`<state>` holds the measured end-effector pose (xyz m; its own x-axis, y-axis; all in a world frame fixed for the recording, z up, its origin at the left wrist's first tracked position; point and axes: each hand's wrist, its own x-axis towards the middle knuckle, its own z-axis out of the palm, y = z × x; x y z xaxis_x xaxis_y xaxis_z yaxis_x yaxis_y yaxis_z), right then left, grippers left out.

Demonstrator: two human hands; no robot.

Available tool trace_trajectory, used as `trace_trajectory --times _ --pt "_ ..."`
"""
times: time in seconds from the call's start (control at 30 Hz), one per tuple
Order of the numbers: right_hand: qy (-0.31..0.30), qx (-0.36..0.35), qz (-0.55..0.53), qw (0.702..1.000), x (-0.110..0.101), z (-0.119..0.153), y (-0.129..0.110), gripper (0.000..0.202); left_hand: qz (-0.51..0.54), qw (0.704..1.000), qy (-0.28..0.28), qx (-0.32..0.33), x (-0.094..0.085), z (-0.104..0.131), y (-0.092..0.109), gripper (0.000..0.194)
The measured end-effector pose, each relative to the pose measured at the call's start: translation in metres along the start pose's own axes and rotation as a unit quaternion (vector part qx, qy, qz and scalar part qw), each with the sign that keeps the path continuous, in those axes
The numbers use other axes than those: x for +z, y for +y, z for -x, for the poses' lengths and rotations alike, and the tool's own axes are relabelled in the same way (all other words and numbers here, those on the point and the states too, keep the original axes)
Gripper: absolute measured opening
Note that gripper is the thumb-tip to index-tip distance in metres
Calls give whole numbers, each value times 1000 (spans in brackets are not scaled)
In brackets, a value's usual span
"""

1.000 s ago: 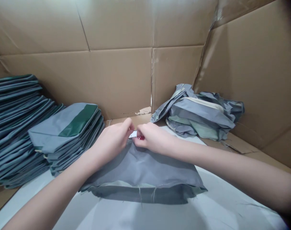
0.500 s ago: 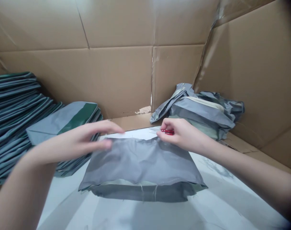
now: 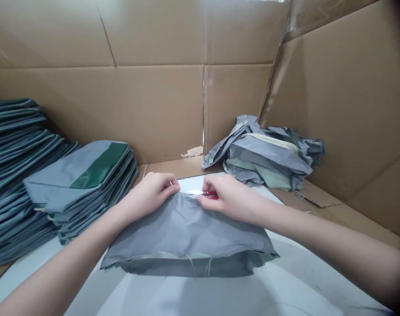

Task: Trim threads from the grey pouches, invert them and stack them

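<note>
A grey fabric bag (image 3: 190,228), apparently inside out, lies in front of me with raw edges and loose threads along its near side. My left hand (image 3: 157,193) pinches the bag's far edge near the middle. Just to the right, my right hand (image 3: 218,193) is closed around small red-handled thread snips (image 3: 209,195). Their bright blades point left along the far edge, towards my left fingers. Most of the handle is hidden inside my right hand, so I cannot tell whether those fingers also grip the cloth.
Tall stacks of folded grey-green bags (image 3: 16,175) stand at the left, a shorter stack (image 3: 88,175) beside them. A loose heap of grey pieces (image 3: 269,153) lies at the back right. Cardboard walls (image 3: 154,109) enclose the white table (image 3: 147,298).
My left hand has come right and down from above the bag and now pinches its far edge. My right hand has shifted left with the snips. The view has turned slightly.
</note>
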<state>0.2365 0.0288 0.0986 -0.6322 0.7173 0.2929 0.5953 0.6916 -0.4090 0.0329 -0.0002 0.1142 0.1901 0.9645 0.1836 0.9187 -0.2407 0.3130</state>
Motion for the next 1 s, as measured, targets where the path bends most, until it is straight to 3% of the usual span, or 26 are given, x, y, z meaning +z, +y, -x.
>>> trace_trajectory --times 0.37,0.6,0.7,0.83,0.93,1.0 --pt "-90 -15 16 996 0 -37 -19 31 -66 997 37 -4 2 2 -2 23" --pt "-54 -19 4 998 -3 -32 -16 19 -108 992 69 14 -3 9 3 30" --pt "-20 13 -14 1000 -8 -21 -9 21 -115 992 47 18 -10 15 4 39" --pt "-11 41 -31 999 -10 -9 0 24 -56 998 8 32 -12 12 4 25" --pt "-21 32 -40 998 -5 -4 4 23 -48 996 -45 53 -7 6 4 21" --pt "-21 12 -46 999 -1 -3 6 23 -90 994 -35 59 -3 4 5 24"
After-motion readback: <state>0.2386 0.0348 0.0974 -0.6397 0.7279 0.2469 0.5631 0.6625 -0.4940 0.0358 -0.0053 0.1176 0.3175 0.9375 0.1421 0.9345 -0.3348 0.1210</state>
